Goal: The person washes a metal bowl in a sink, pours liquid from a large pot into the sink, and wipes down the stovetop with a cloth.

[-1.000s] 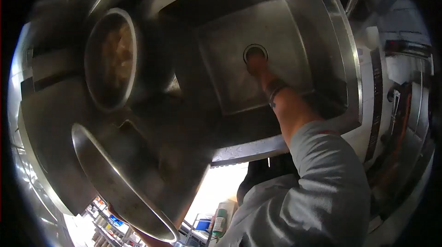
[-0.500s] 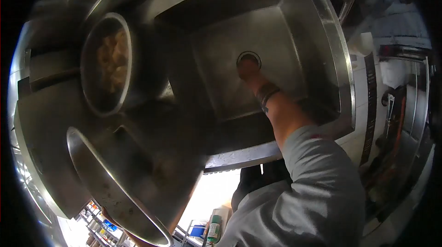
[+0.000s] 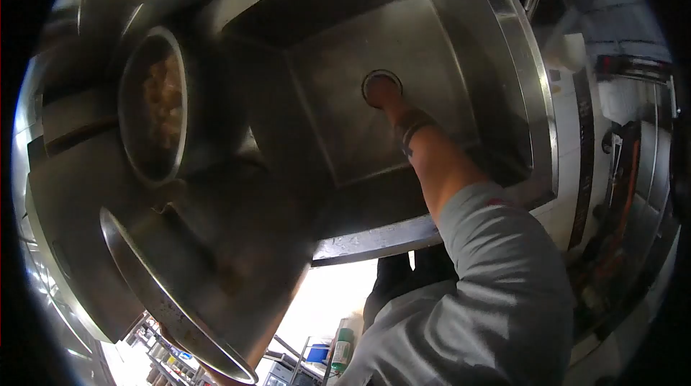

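My right hand [image 3: 384,91] reaches down to the round drain [image 3: 365,84] in the floor of a steel sink [image 3: 345,134]. Its fingers are at or inside the drain opening and do not show clearly. A dark band circles that wrist, below a grey sleeve. At the lower left, a large metal bowl [image 3: 180,321] is tipped steeply on its side. A strip of my left hand [image 3: 167,334] shows behind its rim, holding the bowl; most of that hand is hidden.
Left of the sink stands another metal bowl [image 3: 181,91] with pale brownish pieces in it. A steel counter [image 3: 79,191] runs along the left. A green-labelled bottle [image 3: 342,350] and shelving are behind, near the bottom edge. Racks [image 3: 626,170] stand on the right.
The view has shifted slightly, so sink and bowls appear a little further left. My right hand stays at the drain, and the tipped bowl is still held.
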`<state>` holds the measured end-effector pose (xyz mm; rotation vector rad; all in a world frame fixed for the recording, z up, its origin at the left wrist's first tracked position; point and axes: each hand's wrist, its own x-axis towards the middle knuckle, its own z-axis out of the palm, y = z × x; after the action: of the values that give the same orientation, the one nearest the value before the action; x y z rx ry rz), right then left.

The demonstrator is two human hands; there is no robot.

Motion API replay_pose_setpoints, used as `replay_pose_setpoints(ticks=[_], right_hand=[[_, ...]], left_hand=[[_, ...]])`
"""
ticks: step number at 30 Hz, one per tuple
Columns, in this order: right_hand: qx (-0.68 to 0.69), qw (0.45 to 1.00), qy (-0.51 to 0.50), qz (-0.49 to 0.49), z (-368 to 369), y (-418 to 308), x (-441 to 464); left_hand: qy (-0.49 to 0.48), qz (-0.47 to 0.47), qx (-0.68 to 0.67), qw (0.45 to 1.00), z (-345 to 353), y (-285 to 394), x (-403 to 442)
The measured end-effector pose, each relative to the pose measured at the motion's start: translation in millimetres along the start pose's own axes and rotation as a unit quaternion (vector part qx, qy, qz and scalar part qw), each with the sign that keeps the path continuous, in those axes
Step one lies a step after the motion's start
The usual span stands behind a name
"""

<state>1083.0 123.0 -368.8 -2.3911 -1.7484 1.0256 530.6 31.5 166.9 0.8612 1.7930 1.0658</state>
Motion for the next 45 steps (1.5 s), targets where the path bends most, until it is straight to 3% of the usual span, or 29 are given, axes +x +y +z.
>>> replay_pose_setpoints(ticks=[8,18,20,26,32,39,45], right_hand=[[-0.021,0.998,-0.041,-0.038,-5,11,1],[0.001,1.000,-0.013,-0.005,-2,0,0],[-0.045,0.996,-0.077,-0.016,-23,-10,-10],[0.061,0.997,0.011,0.056,17,1,9],[-0.056,0.997,-0.047,0.012,7,-5,7],[-0.054,0.996,-0.070,0.018,-4,-9,3],[0.035,0.999,-0.010,-0.005,-27,0,-28]], left_hand=[[-0.002,0.001,0.016,1.000,5,1,-4],[-0.004,0.000,0.034,0.999,9,-2,-9],[-0.002,0.001,0.037,0.999,9,-3,-9],[-0.002,0.000,0.043,0.999,8,-4,-9],[0.002,0.006,0.044,0.999,5,-2,-10],[-0.004,0.020,0.056,0.998,5,1,-7],[-0.020,0.047,0.074,0.996,25,0,5]])
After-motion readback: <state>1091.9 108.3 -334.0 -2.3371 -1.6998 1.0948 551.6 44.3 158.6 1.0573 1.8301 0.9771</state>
